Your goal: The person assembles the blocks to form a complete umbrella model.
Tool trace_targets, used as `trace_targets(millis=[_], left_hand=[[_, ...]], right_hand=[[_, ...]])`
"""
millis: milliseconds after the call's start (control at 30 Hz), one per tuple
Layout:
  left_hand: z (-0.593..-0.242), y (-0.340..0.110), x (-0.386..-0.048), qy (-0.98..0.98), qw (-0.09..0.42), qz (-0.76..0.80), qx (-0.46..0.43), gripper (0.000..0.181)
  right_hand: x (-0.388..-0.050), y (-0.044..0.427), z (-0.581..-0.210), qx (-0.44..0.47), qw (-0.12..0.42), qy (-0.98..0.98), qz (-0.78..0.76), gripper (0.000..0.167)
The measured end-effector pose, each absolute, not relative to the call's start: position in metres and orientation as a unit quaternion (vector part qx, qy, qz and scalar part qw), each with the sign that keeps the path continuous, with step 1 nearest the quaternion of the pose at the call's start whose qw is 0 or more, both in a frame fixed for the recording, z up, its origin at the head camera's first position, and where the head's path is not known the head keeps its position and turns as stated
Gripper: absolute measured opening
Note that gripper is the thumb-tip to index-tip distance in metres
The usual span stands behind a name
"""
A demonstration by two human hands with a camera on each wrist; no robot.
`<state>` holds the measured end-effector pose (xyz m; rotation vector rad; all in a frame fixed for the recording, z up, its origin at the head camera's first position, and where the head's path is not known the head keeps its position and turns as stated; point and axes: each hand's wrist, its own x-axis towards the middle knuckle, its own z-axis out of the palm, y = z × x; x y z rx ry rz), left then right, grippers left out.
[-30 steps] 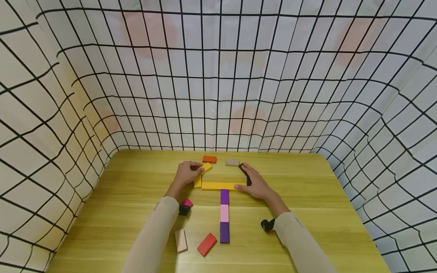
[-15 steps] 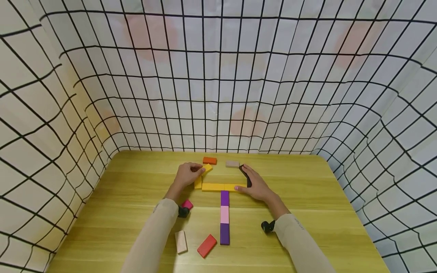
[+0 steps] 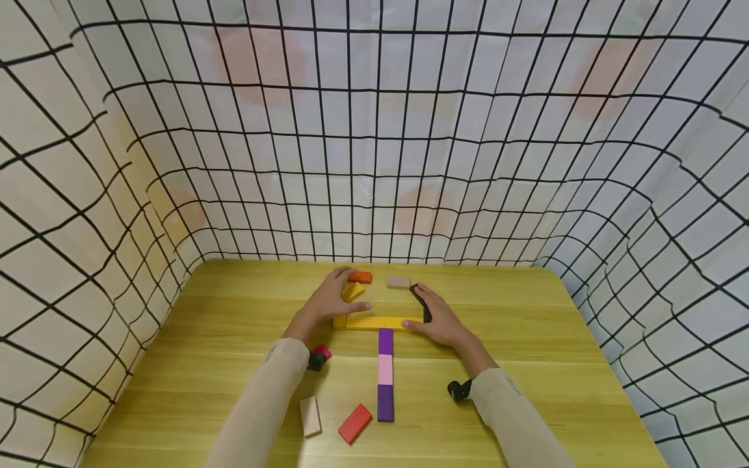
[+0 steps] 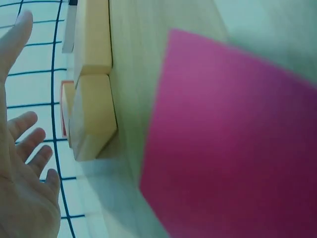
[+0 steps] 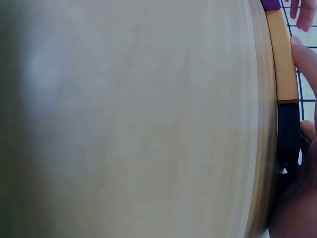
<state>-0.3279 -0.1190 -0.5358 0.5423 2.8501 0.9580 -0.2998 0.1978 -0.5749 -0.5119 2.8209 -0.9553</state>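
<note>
My left hand (image 3: 329, 300) is spread over the left end of a row of blocks, thumb stretched to the right. Between its thumb and fingers lies a slanted yellow block (image 3: 354, 292), and another yellow block (image 3: 339, 323) shows under the palm. In the left wrist view the left hand (image 4: 29, 168) holds nothing. My right hand (image 3: 441, 318) rests at the row's right end. Its thumb touches the right yellow block (image 3: 398, 323), and its fingers lie along black blocks (image 3: 422, 303). A second yellow block (image 3: 365, 323) continues the row leftward.
A purple block (image 3: 385, 342), a pink block (image 3: 385, 369) and a dark purple block (image 3: 385, 403) run down from the row. Around lie orange (image 3: 361, 277), grey (image 3: 398, 283), red (image 3: 354, 424), pale wood (image 3: 311, 416) and magenta (image 3: 322, 351) blocks. Black netting (image 3: 380, 143) surrounds the table.
My left hand has let go of the slanted yellow block and spread its fingers, reaching toward the orange block. The right hand stays in place.
</note>
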Motion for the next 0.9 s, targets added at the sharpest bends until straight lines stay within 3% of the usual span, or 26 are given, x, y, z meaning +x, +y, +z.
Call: trace_targets(millis=[267,900], left_hand=[[-0.539,-0.109,-0.336,0.948,0.059,0.248,0.191,0.114],[-0.536,-0.083,-0.339,0.951,0.074,0.210,0.216,0.099]], right_hand=[[-0.300,0.198,-0.577,-0.169,0.064,0.933,-0.312,0.106],[-0.299,0.199,-0.575,-0.166,0.067,0.934,-0.309,0.105]])
